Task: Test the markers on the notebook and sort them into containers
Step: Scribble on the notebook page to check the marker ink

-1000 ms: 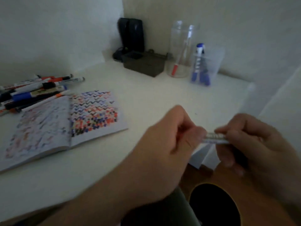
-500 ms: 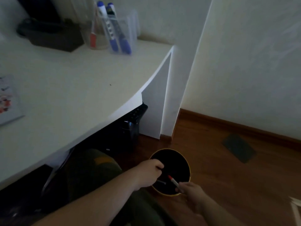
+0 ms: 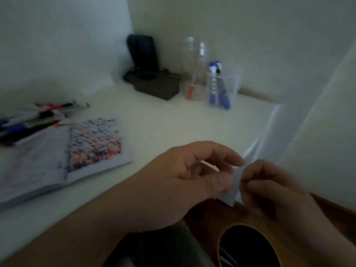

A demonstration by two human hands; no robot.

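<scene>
The open notebook (image 3: 92,149), covered in coloured test marks, lies on the white desk (image 3: 163,122) at the left. Behind it is a pile of several markers (image 3: 38,118). At the back stand a clear jar (image 3: 194,54) with one red marker (image 3: 190,92) and a clear square container (image 3: 234,83) with blue markers (image 3: 213,87). My left hand (image 3: 192,176) and my right hand (image 3: 269,189) hover side by side at the desk's right front corner, fingers loosely curled, with nothing visible in them. A round black bin (image 3: 248,247) sits on the floor below them. The frame is blurred.
A dark box (image 3: 156,87) and a black upright object (image 3: 142,53) stand in the back corner of the desk. Walls close in behind and at the right. Wooden floor (image 3: 337,211) shows beside the bin, and my lap is at the bottom edge.
A second ago both hands held a marker at the desk corner. Half a second ago they reached down over the bin with it. Now they are back up at the corner without it.
</scene>
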